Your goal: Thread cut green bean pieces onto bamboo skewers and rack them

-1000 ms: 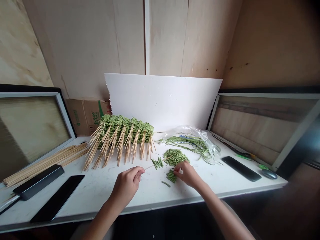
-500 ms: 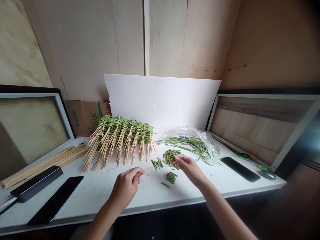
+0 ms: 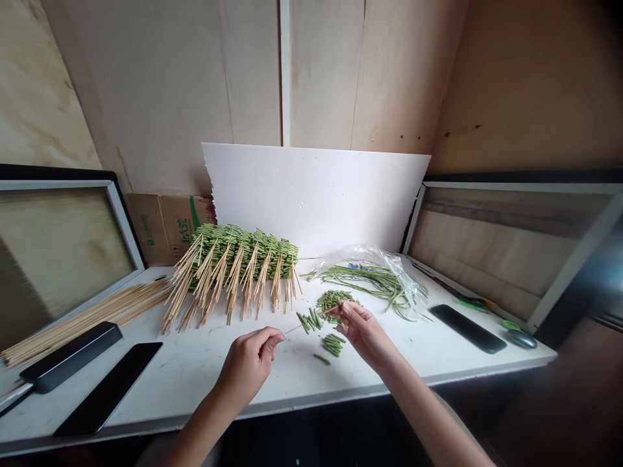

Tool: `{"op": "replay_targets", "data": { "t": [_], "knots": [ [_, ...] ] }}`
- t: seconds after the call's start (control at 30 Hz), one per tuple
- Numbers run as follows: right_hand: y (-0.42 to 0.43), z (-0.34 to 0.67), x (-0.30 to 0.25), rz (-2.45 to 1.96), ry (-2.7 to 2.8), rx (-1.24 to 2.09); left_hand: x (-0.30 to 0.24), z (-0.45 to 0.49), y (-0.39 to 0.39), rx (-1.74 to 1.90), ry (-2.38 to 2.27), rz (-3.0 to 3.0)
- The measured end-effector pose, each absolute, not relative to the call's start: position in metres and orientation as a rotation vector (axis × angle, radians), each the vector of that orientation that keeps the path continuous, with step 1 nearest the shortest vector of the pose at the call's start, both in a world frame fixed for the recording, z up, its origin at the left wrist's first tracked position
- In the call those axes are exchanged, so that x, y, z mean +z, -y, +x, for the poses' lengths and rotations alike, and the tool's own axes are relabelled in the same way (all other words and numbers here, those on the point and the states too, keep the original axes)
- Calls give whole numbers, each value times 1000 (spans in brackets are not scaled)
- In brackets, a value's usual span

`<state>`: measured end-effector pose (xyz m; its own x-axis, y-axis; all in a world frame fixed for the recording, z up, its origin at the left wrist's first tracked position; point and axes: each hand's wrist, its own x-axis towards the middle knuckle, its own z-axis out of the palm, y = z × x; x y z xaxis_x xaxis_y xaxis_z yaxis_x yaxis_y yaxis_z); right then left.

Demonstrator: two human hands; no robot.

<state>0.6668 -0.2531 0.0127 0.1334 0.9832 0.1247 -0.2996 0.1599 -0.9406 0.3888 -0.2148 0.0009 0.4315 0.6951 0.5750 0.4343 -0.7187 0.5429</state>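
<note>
My left hand point(image 3: 247, 358) is closed in a pinch on one end of a thin bamboo skewer point(image 3: 292, 330). Several short cut green stems point(image 3: 309, 320), like garlic scape pieces, sit crosswise on the skewer's middle. At its other end, the fingertips of my right hand point(image 3: 365, 332) pinch the skewer. Just behind the right fingers lies a loose pile of cut green pieces point(image 3: 331, 299), partly hidden by them. A small row of pieces point(image 3: 333, 344) and a single piece point(image 3: 321, 359) rest on the white table point(image 3: 287, 383) below the skewer.
A big stack of filled skewers point(image 3: 248, 253) stands at the back left, sticks forward. Bare skewers point(image 3: 92, 318), a black case point(image 3: 73, 355) and a dark flat slab point(image 3: 111, 389) lie left. Rightward are long green stems in a plastic bag point(image 3: 389, 275), a phone point(image 3: 468, 329) and a mouse point(image 3: 522, 339).
Both hands have shifted very slightly right with the skewer. The right fingers have changed their hold a little, and more of the skewer's right end shows.
</note>
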Motion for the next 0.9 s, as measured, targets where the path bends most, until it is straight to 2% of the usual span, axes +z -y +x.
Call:
{"op": "replay_targets", "data": {
  "t": [0.9],
  "knots": [
    [256, 660, 9, -979, 1080, 828, -1, 385, 214, 1250, -909, 2468]
  ]
}}
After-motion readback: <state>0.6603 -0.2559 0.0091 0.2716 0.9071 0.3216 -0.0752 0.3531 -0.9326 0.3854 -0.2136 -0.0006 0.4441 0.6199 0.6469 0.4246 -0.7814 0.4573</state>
